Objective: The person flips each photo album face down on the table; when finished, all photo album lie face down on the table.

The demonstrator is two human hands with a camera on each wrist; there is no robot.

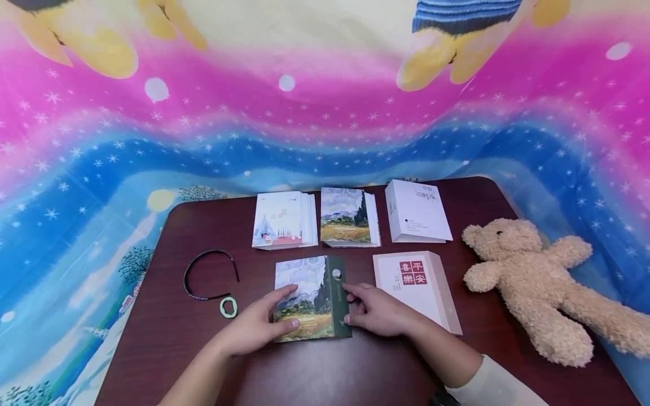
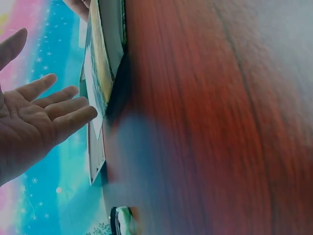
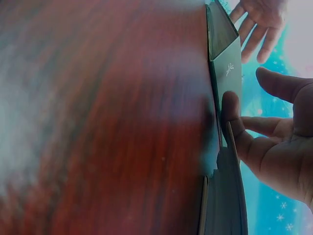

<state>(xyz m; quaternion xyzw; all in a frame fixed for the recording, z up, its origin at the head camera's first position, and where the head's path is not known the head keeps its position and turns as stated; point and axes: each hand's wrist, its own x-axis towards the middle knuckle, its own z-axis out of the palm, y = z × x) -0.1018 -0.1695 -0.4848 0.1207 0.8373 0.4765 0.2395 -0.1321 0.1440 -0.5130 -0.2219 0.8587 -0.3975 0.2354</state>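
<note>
A desk calendar [image 1: 304, 299] with a landscape painting and a dark green side panel lies at the front middle of the table. In the right wrist view its green panel [image 3: 227, 73] slopes beside a hollow, wedge-shaped end. My left hand [image 1: 256, 327] is at the calendar's left side, thumb and index finger reaching over the painting; the left wrist view shows its fingers extended and spread. Beside the green panel is my right hand [image 1: 378, 310], index finger and thumb directed at it, the other fingers bent loosely. Neither hand visibly grips the calendar.
Behind stand a tent-picture calendar [image 1: 276, 220], another landscape calendar [image 1: 345, 217] and a white one [image 1: 418, 217]. A calendar with red characters [image 1: 406, 299] lies under the right forearm. A teddy bear [image 1: 533, 287] lies right; a black headband [image 1: 186, 276] and green ring [image 1: 222, 308] lie left.
</note>
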